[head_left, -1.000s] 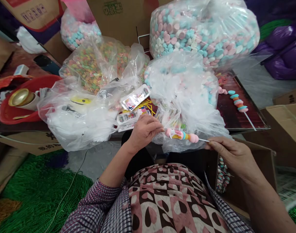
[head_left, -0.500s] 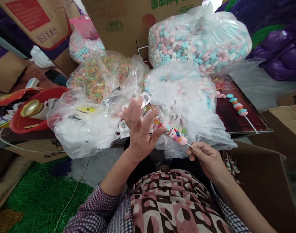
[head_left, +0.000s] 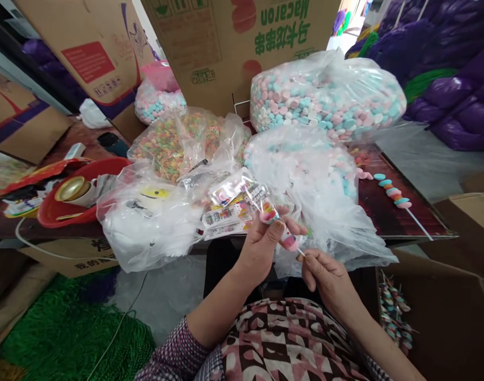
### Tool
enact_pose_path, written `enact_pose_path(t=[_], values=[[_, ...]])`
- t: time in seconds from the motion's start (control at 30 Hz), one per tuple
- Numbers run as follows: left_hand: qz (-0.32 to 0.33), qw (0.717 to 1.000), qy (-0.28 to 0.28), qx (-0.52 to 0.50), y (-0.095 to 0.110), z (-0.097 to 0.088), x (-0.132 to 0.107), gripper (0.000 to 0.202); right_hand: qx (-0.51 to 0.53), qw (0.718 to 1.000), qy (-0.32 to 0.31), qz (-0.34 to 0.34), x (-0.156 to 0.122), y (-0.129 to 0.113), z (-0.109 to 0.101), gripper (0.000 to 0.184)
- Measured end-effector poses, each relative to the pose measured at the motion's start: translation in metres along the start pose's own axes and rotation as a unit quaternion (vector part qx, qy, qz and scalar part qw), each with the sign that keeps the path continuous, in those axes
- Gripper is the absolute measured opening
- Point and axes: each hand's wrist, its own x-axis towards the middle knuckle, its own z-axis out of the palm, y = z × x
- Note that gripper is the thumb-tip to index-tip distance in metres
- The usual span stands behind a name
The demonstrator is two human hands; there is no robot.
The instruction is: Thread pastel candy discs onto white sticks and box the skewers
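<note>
My left hand [head_left: 261, 246] is closed round a candy skewer [head_left: 274, 221] that sits inside a clear printed wrapper [head_left: 242, 186], which sticks up and to the left. My right hand [head_left: 325, 275] pinches the thin white stick end [head_left: 301, 252] of the same skewer just below it. Both hands are over my lap, in front of the table edge. More printed wrappers [head_left: 226, 217] lie on the table behind my left hand.
Big plastic bags of pastel candy [head_left: 325, 100] and of small coloured candy [head_left: 174, 143] crowd the table. A bare skewer [head_left: 396, 196] lies on the dark tabletop at right. A red basin [head_left: 67, 211] with tape sits left. A box [head_left: 396, 312] holds wrapped skewers.
My left hand went from spread open to closed round the wrapped skewer. The skewer tilted more upright and both hands drew closer together. The view rose.
</note>
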Motion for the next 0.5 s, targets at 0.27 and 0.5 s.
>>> enact_pose_path(t=[0.27, 0.5], values=[[-0.017, 1.0, 0.013, 0.016, -0.012, -0.006, -0.003, 0.03, 0.011, 0.998, -0.056, 0.016, 0.0, -0.015, 0.017, 0.034], [-0.11, 0.991, -0.01, 0.079, -0.019, -0.011, -0.009, 0.047, 0.016, 0.999, -0.04, 0.014, 0.004, -0.014, 0.032, 0.04]])
